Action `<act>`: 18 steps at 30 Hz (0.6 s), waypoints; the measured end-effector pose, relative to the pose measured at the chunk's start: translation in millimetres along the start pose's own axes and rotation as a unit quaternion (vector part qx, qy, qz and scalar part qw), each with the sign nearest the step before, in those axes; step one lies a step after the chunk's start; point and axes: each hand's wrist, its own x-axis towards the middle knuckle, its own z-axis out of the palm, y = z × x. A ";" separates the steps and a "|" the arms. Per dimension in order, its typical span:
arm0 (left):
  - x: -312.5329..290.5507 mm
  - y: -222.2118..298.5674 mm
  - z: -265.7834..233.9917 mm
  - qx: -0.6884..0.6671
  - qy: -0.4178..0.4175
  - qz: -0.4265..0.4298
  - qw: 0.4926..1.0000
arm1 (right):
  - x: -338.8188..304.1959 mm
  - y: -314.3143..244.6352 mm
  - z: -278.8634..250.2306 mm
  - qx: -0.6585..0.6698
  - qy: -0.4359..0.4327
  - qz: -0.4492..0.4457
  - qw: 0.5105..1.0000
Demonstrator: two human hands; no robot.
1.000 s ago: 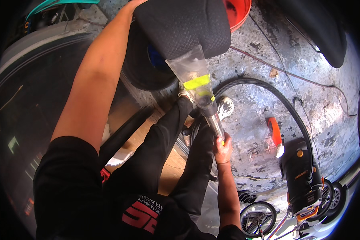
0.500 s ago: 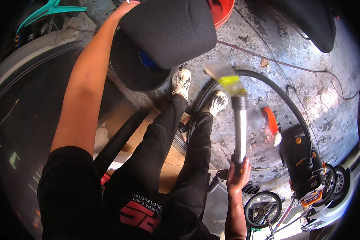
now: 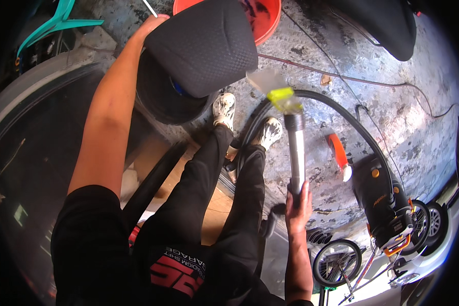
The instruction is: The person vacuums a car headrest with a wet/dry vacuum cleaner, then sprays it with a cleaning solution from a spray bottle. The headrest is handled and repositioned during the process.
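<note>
A dark grey fabric headrest [image 3: 204, 48] is held tilted over a black bucket [image 3: 173, 112]. My left hand [image 3: 150, 25] is closed at its far left side, beside a thin metal post [image 3: 149, 7]; its fingers are partly hidden. My right hand [image 3: 299, 209] wraps around the dark handle end of a silver vacuum tube [image 3: 296, 148]. At the tube's far end sits a clear flat nozzle [image 3: 268, 81] with a yellow-green collar [image 3: 280, 95]. The nozzle's tip is close to the headrest's lower right corner; whether they touch I cannot tell.
A red bucket [image 3: 268, 28] stands behind the headrest. The black hose [image 3: 341, 109] curves over the floor by my shoes toward a black vacuum machine [image 3: 380, 199]. An orange-handled brush [image 3: 337, 150] lies right of the tube. An open car door [image 3: 35, 143] is at the left.
The headrest has shifted left and nearer, uncovering more of the red bucket. The nozzle has moved slightly left and farther away, staying close to the headrest. The view has shifted a little.
</note>
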 end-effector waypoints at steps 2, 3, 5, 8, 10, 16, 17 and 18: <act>-10.7 -1.8 -4.8 -0.004 -0.024 0.003 1.000 | -13.4 0.3 -26.3 0.008 -0.042 0.039 0.998; -18.4 -5.7 -4.7 -0.019 -0.023 0.013 0.999 | -16.3 -2.5 -37.5 0.016 -0.044 0.043 0.998; -28.0 -13.4 -11.6 -0.043 -0.014 0.038 0.998 | -17.9 -12.0 -59.4 0.007 -0.023 0.009 1.000; -45.1 6.3 -13.5 -0.018 -0.056 -0.026 0.998 | -16.2 -23.5 -86.5 0.141 0.009 0.124 0.982; -67.1 30.4 -16.6 0.015 -0.039 -0.050 0.998 | 23.1 -40.5 -96.8 0.164 0.015 0.093 0.982; -77.5 64.2 -31.7 0.329 0.265 -0.021 0.906 | 118.0 -98.3 -83.4 0.167 -0.037 0.017 0.985; -84.6 77.6 -23.4 0.384 0.380 0.040 0.841 | 117.3 -98.2 -80.1 0.170 -0.043 0.032 0.984; -88.4 95.4 -19.6 0.394 0.395 0.106 0.823 | 113.1 -97.9 -79.2 0.173 -0.048 0.048 0.983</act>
